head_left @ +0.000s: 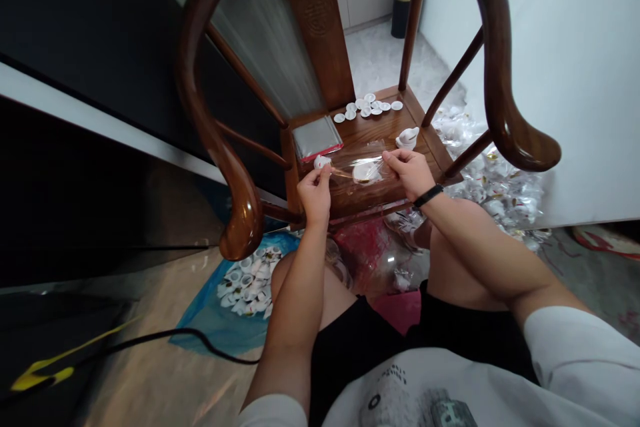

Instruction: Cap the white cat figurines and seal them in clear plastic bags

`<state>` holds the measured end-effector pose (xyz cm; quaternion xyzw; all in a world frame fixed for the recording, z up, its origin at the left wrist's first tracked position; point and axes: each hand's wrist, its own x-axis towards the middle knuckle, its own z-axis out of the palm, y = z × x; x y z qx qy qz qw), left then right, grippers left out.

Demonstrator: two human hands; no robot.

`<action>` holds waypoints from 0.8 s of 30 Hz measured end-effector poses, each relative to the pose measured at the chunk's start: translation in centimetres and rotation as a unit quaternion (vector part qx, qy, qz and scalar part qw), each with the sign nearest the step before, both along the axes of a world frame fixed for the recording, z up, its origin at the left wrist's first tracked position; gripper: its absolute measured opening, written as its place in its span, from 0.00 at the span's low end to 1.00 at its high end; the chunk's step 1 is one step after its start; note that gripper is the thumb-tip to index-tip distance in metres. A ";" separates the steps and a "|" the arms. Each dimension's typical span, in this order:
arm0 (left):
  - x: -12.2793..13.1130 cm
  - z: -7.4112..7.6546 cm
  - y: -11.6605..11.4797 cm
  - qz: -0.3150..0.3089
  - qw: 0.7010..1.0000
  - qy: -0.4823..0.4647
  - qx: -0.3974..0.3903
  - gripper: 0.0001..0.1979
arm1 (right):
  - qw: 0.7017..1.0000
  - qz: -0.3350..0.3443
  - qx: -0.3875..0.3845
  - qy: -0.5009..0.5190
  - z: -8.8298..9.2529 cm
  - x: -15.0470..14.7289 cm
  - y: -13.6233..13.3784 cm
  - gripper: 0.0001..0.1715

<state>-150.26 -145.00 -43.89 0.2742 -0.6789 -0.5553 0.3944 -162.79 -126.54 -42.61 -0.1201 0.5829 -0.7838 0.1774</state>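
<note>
My left hand [315,192] is closed in a pinch, with a small white piece [323,161] at its fingertips. In my right hand [413,173], thumb and fingers pinch the edge of a clear plastic bag [376,155], which stretches toward the left hand above the chair seat. A flat white object [365,172] shows in or behind the film; which of the two I cannot tell. Just beyond the right hand, a white cup-like piece [407,138] rests on the seat. Several white discs [367,105] lie near the backrest.
A stack of clear bags [319,138] lies at the wooden seat's [350,197] left side. Curved armrests [525,140] flank both arms. On the floor, several white pieces [247,283] lie on a blue sheet [200,323], and many bagged pieces [505,180] lie right. A bin [401,10] stands behind.
</note>
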 end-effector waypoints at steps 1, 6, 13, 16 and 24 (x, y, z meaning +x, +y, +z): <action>0.0 0.1 0.1 -0.004 1.000 -0.006 0.019 0.19 | 1.000 0.015 -0.007 -0.015 0.0 0.0 0.0 0.30; 0.1 0.8 1.1 -0.057 0.986 -0.032 0.154 0.27 | 0.991 0.078 -0.037 -0.103 0.6 0.3 0.0 0.30; 0.1 1.5 1.8 -0.093 0.958 -0.012 0.272 0.23 | 0.988 0.068 -0.045 -0.131 1.3 0.8 -0.1 0.29; 0.0 1.4 2.1 -0.088 0.961 0.012 0.264 0.25 | 0.991 0.052 -0.042 -0.113 1.3 1.2 -0.3 0.34; -0.4 0.7 2.8 -0.080 0.974 0.048 0.205 0.29 | 0.995 0.016 -0.026 -0.096 0.9 1.6 -0.5 0.38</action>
